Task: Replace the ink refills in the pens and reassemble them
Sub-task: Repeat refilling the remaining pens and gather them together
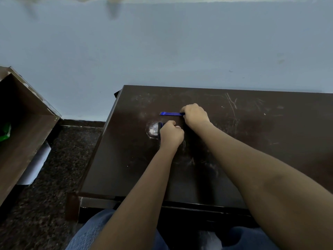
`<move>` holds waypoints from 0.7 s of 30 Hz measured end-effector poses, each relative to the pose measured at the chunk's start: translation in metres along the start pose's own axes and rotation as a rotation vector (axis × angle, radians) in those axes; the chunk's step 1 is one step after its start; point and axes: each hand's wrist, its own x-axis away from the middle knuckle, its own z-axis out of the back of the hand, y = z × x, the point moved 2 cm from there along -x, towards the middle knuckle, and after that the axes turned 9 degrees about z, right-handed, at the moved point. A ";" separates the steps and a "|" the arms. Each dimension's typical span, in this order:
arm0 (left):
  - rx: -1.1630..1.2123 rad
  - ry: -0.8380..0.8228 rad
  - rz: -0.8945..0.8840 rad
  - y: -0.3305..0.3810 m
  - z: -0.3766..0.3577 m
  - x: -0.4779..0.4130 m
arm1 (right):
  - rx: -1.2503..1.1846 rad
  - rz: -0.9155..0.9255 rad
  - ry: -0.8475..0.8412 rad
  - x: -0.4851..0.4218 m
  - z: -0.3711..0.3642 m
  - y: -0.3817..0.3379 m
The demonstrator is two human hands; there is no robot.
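Ink refills (170, 114), thin and blue, lie bunched on the dark table (252, 132), one end pinched in the curled fingers of the right hand (195, 114). The left hand (171, 134) grips a dark pen (159, 130) just beside. A careless nudge could scatter the loose refills. The open brown box (23, 112) at left holds something green (5, 131).

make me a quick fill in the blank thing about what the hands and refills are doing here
1. The right hand pinches a bundle of thin ____ refills.
2. The refills' tips point toward the person's ____ side.
3. The left hand grips a dark ____ beside a pale worn patch on the table.
Missing words: blue; left; pen.
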 end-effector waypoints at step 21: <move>-0.303 -0.163 -0.115 -0.002 -0.037 0.046 | -0.191 -0.332 0.024 0.107 -0.016 0.017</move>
